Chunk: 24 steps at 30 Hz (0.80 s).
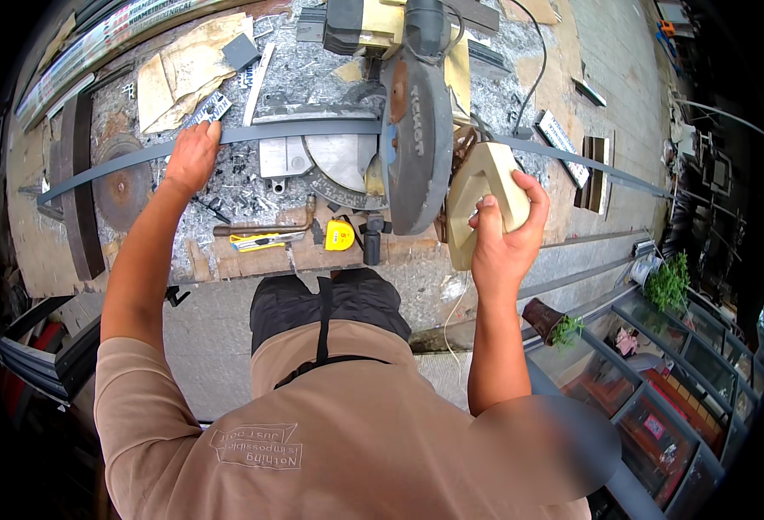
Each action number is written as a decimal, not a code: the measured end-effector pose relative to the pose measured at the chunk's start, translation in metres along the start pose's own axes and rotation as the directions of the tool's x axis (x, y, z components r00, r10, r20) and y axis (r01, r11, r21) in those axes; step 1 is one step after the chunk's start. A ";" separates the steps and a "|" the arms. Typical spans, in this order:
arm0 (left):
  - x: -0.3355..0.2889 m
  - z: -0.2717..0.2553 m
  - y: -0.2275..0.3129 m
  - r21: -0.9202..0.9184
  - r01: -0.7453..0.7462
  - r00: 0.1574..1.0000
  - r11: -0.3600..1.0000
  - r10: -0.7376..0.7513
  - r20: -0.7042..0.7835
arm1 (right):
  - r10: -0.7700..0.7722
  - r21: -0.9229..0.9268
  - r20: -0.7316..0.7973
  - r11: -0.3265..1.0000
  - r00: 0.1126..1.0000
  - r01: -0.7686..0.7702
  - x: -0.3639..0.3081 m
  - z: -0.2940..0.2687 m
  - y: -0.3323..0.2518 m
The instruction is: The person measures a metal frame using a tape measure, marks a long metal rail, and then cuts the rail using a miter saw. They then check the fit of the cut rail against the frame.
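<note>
A long grey metal profile (pixel 304 129) lies across the bench and runs under the chop saw (pixel 417 143) to both sides. Toward its left part, my left hand (pixel 195 158) is closed on the profile, fingers over its far edge. My right hand (pixel 510 227) grips the saw's beige handle (pixel 502 182), with the thumb on the inner side. The saw's grey guard is low over the profile and hides the blade and the spot beneath it. Left of the guard the saw's metal base (pixel 283 159) shows, with the profile along its fence.
Near the bench's front edge lie a yellow tape measure (pixel 339 235), a utility knife (pixel 267 241) and an L-shaped wrench (pixel 262 229). A round saw blade (pixel 124 186) rests at left beside a dark bar (pixel 80 195). Cardboard (pixel 193 71), offcuts and metal shavings cover the bench.
</note>
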<state>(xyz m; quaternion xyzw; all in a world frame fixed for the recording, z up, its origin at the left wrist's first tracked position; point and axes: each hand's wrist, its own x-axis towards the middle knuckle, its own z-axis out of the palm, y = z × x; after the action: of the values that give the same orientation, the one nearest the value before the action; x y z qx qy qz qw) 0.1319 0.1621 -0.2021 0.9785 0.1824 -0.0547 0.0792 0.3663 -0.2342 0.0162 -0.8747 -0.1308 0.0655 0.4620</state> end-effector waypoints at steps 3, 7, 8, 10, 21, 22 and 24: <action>0.001 -0.003 0.003 0.004 -0.002 1.000 1.000 0.002 0.003 | -0.022 -0.019 -0.006 1.000 1.000 0.022 0.001 -0.002 0.003; 0.000 0.003 0.000 0.017 -0.003 1.000 1.000 0.003 -0.005 | -0.005 -0.011 -0.004 1.000 1.000 0.005 0.001 -0.001 0.003; -0.001 0.007 -0.001 0.020 -0.002 1.000 1.000 0.002 -0.007 | 0.000 -0.007 -0.001 1.000 1.000 0.000 0.000 0.000 0.003; -0.001 0.005 -0.001 0.027 -0.008 1.000 1.000 0.008 -0.010 | 0.005 0.007 -0.001 1.000 1.000 -0.005 -0.001 0.000 0.003; 0.001 0.005 -0.009 0.010 -0.041 0.998 0.999 0.042 -0.040 | 0.018 0.042 -0.021 0.999 1.000 -0.017 -0.013 0.006 0.012; 0.005 0.006 -0.009 -0.011 -0.044 0.998 0.999 0.044 -0.038 | 0.010 0.039 -0.036 0.999 0.999 -0.008 -0.014 0.004 0.012; 0.004 0.008 -0.009 -0.044 -0.059 0.996 0.997 0.056 -0.062 | -0.123 -0.105 -0.060 0.988 0.991 0.117 -0.013 0.000 0.012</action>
<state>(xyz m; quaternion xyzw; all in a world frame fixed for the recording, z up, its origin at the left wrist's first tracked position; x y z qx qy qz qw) 0.1319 0.1709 -0.2115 0.9825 0.1575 -0.0183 0.0976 0.3560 -0.2441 0.0060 -0.8893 -0.1709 0.0017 0.4242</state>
